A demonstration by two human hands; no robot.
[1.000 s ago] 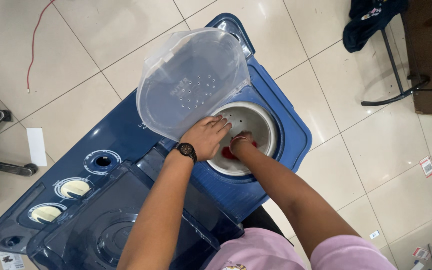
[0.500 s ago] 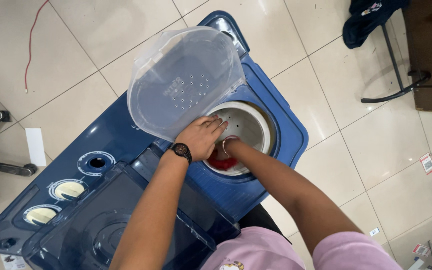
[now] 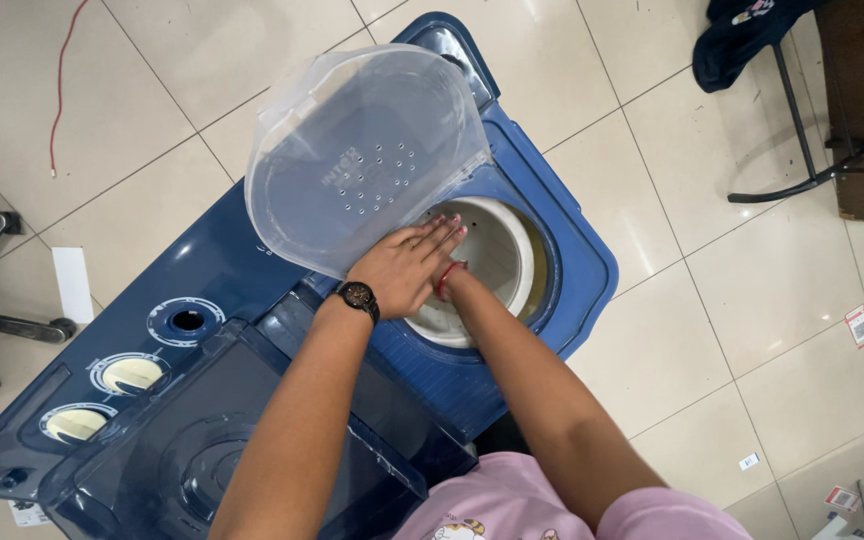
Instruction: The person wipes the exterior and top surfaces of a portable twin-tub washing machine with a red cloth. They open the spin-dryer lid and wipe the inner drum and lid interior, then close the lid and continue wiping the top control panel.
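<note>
A blue twin-tub washing machine [image 3: 222, 260] stands below me. Its clear round lid [image 3: 352, 150] is tilted up over the white spin drum [image 3: 512, 250]. My left hand [image 3: 407, 265], with a black watch [image 3: 357, 296] on the wrist, lies flat with fingers stretched over the drum's near rim, against the lid's lower edge. My right hand [image 3: 452, 282] goes down into the drum beneath the left hand. Only its wrist with a red band shows; the fingers are hidden.
The dark cover of the wash tub [image 3: 222, 450] and two pale knobs [image 3: 127, 373] lie to the left. On the tiled floor are a red cord [image 3: 57, 90], a white paper [image 3: 72, 283], black chair legs [image 3: 2, 325] and a metal chair with dark cloth [image 3: 752, 40].
The red cloth seen in the drum is out of sight now. My right hand has slid further under my left hand, which stretched its fingers over the drum. The lid has tipped up slightly.
</note>
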